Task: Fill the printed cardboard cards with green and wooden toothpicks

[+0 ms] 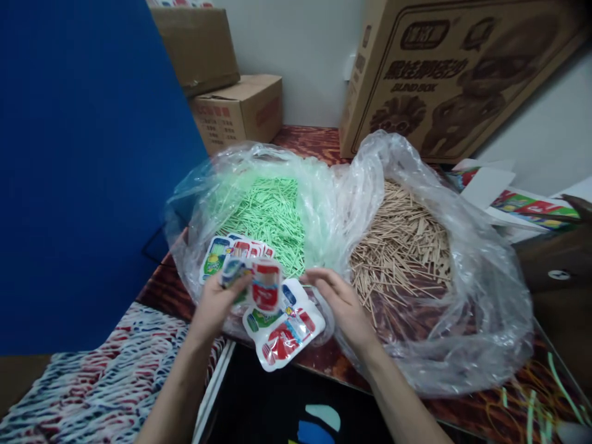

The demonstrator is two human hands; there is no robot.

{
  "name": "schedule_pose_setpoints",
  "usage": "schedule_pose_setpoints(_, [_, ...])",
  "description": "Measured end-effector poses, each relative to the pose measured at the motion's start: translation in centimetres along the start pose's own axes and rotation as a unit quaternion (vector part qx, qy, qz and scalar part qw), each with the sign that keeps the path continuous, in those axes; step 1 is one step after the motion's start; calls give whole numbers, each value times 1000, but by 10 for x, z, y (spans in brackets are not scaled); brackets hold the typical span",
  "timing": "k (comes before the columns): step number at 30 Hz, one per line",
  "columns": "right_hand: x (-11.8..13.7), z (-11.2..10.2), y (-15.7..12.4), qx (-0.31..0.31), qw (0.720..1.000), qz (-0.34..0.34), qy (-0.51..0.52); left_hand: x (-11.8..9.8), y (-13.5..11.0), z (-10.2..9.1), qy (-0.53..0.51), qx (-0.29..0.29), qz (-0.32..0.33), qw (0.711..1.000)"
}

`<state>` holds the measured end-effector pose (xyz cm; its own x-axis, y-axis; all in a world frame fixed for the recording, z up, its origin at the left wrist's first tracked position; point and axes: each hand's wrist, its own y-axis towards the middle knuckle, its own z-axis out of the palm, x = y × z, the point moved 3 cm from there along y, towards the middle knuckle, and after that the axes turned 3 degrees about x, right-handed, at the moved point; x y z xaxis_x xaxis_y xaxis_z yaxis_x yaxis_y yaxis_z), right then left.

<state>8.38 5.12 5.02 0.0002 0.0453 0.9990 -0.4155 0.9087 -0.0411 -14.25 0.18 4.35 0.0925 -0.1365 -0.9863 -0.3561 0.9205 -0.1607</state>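
My left hand (213, 303) is closed on a small printed packet (267, 287), red and white with green and blue parts and slightly blurred. Below it, a larger white-edged printed packet (289, 330) lies tilted over the table's front edge. A fanned stack of similar packets (216, 254) rests just beyond my left hand, on the plastic. My right hand (341, 302) is held beside the larger packet, fingers stretched toward the green sticks, with nothing visible in it. Thin light-green sticks (266, 209) fill an opened clear bag ahead. Brown sticks (400, 237) lie in another clear bag (481, 290) to the right.
A big blue panel (92, 172) blocks the left side. Cardboard boxes (261, 108) stand behind, with a tall printed carton (416, 80) at back right. Folded printed card pieces (531, 206) and rubber bands (509, 413) lie right. Striped packets (111, 376) pile up lower left.
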Motion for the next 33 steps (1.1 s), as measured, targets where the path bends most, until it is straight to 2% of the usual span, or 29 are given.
schedule_pose_setpoints(2, [-13,19,25,40,998,-28,-36,3,27,-29,14,-74,23,997])
schedule_pose_setpoints(4, [-29,26,46,26,993,-43,-104,7,53,-49,68,-108,36,991])
schedule_pose_setpoints(6, [-43,18,56,-27,974,-68,-214,12,72,-61,190,-132,54,971])
schedule_pose_setpoints(8, [-51,1,56,-80,940,-97,-317,17,82,-64,310,-145,88,935])
schedule_pose_setpoints(10, [-55,-19,48,-115,903,-112,-400,21,83,-62,389,-158,130,898])
schedule_pose_setpoints(13, [-54,-39,37,-122,856,-106,-491,22,73,-55,445,-194,187,854])
schedule_pose_setpoints(17, [-45,-41,36,-89,822,-90,-555,16,52,-44,467,-224,252,818])
schedule_pose_setpoints(21, [-30,-23,45,-86,824,-99,-551,17,32,-30,470,-203,288,809])
schedule_pose_setpoints(25, [-24,18,63,-48,837,-102,-535,30,26,-13,481,-137,303,811])
schedule_pose_setpoints(27, [-29,42,76,-12,826,-93,-556,37,29,-8,487,-121,297,812])
schedule_pose_setpoints(29, [-35,59,88,20,801,-79,-593,42,33,-7,493,-118,290,812])
schedule_pose_setpoints(31, [-40,61,96,34,783,-53,-619,43,35,-7,497,-115,288,811])
schedule_pose_setpoints(33, [-41,47,98,19,780,-24,-625,42,36,-10,495,-109,287,813])
